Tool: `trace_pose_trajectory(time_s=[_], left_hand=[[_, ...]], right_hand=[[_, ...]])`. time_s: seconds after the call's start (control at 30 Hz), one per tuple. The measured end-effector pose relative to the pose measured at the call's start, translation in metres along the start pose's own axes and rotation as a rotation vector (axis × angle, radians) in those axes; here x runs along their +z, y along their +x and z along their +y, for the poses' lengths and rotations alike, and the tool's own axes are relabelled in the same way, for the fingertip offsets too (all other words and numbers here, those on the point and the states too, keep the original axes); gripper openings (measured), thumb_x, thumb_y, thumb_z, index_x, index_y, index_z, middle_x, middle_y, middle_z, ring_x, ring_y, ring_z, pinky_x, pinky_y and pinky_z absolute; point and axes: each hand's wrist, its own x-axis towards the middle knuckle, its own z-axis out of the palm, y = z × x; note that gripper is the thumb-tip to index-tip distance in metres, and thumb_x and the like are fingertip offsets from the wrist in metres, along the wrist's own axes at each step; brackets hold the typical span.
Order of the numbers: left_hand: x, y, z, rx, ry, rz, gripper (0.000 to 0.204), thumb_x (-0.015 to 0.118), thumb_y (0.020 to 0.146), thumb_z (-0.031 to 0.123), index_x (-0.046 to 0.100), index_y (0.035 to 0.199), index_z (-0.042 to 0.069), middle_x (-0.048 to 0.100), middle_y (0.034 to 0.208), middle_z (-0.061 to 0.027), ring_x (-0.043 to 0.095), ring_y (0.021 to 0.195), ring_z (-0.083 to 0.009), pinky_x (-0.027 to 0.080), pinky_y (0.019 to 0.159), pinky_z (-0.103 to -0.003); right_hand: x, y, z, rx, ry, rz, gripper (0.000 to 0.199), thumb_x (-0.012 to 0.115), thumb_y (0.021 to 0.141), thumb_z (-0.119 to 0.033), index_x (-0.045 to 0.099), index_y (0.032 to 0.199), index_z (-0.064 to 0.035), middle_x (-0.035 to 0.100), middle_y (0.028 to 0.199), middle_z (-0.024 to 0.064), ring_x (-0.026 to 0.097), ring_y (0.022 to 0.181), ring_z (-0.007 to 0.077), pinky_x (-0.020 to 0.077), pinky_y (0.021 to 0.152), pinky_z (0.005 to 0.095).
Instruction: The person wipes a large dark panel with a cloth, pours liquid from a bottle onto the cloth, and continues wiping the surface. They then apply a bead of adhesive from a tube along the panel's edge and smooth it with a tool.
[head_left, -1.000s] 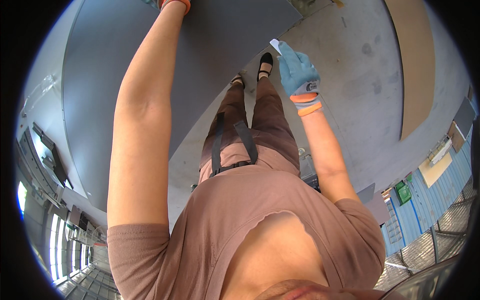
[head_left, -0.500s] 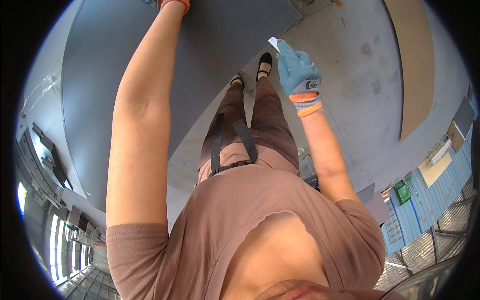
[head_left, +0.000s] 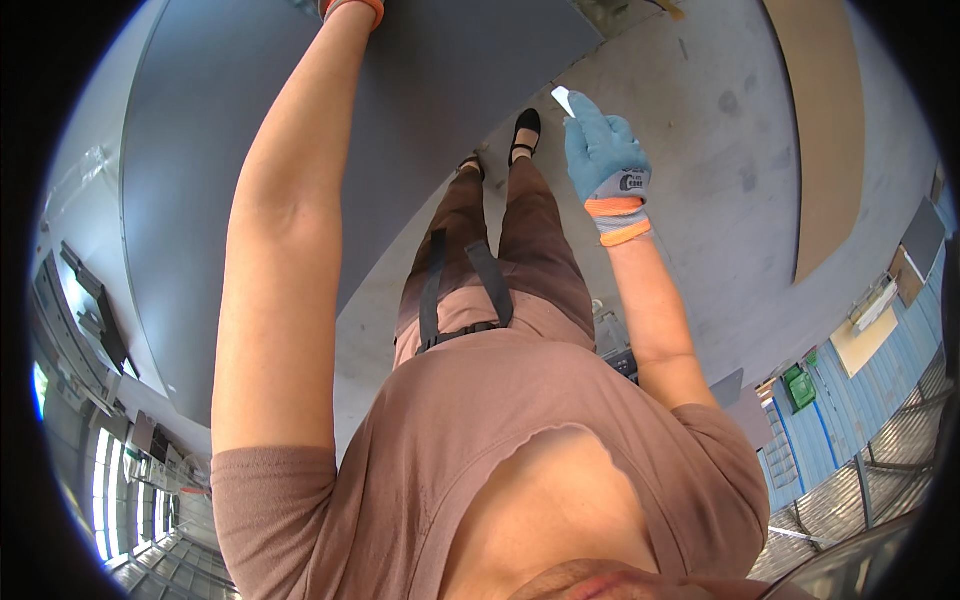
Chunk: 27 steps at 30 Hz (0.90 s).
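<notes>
My right hand (head_left: pixel 606 155), in a blue-coated glove with an orange and grey cuff, is closed on a small flat white piece (head_left: pixel 563 100). Only one end of that piece sticks out past the fingers; the rest is hidden, and its kind cannot be made out. A large dark grey sheet (head_left: pixel 430 110) with a smooth face spreads across the left and upper part of the view. My left hand (head_left: pixel 350 8) reaches over this sheet at the top edge. Just its orange cuff and a sliver of glove show, so its fingers are out of sight.
My feet in black shoes (head_left: pixel 525 125) stand on the stained grey floor (head_left: pixel 690 140) beside the sheet's edge. A long brown board (head_left: pixel 830 130) lies to the right. Dark metal parts (head_left: pixel 100 310) are at the far left, and a green container (head_left: pixel 799 387) is at the right.
My right hand has come slightly nearer to my body and a little to the right, still with the white piece. My left arm has barely shifted.
</notes>
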Motion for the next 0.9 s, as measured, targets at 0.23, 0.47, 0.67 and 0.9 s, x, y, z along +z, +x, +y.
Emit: trace_pose_trajectory(time_s=[0.23,0.47,0.67,0.9], left_hand=[[-0.009,-0.002,0.006,0.011,0.009,-0.018,0.048,0.051,0.1,0.044,0.065,0.131,0.009,0.056,0.147,-0.0173,0.046,0.14,-0.0363,0.032,0.119,-0.049],[-0.004,0.002,0.005,0.008,-0.003,-0.028,0.05,0.05,0.1,0.044,0.063,0.133,0.008,0.055,0.149,-0.0173,0.045,0.142,-0.0356,0.031,0.12,-0.049],[-0.006,0.003,0.005,-0.02,0.017,-0.064,0.053,0.048,0.101,0.045,0.062,0.136,0.009,0.054,0.151,-0.017,0.043,0.145,-0.0344,0.028,0.121,-0.048],[-0.009,0.002,0.013,-0.033,0.03,-0.09,0.053,0.047,0.101,0.046,0.063,0.137,0.01,0.053,0.152,-0.0159,0.043,0.145,-0.034,0.027,0.122,-0.048]], right_hand=[[0.0,0.004,-0.002,-0.039,0.101,0.064,0.039,0.077,0.087,-0.025,0.073,0.126,-0.0299,0.066,0.083,0.0087,0.068,0.066,0.0317,0.0554,0.058,0.0433],[0.005,-0.007,0.01,0.027,0.029,-0.059,0.039,0.076,0.088,-0.024,0.073,0.127,-0.0293,0.067,0.085,0.0097,0.068,0.069,0.0329,0.0557,0.061,0.0446],[-0.004,-0.002,-0.002,0.023,0.105,0.022,0.04,0.076,0.088,-0.025,0.072,0.127,-0.0304,0.067,0.086,0.0095,0.068,0.07,0.0342,0.0559,0.062,0.0458],[-0.007,0.004,-0.002,0.061,0.074,-0.092,0.04,0.074,0.09,-0.026,0.07,0.13,-0.0313,0.067,0.087,0.0118,0.069,0.072,0.037,0.0558,0.063,0.048]])
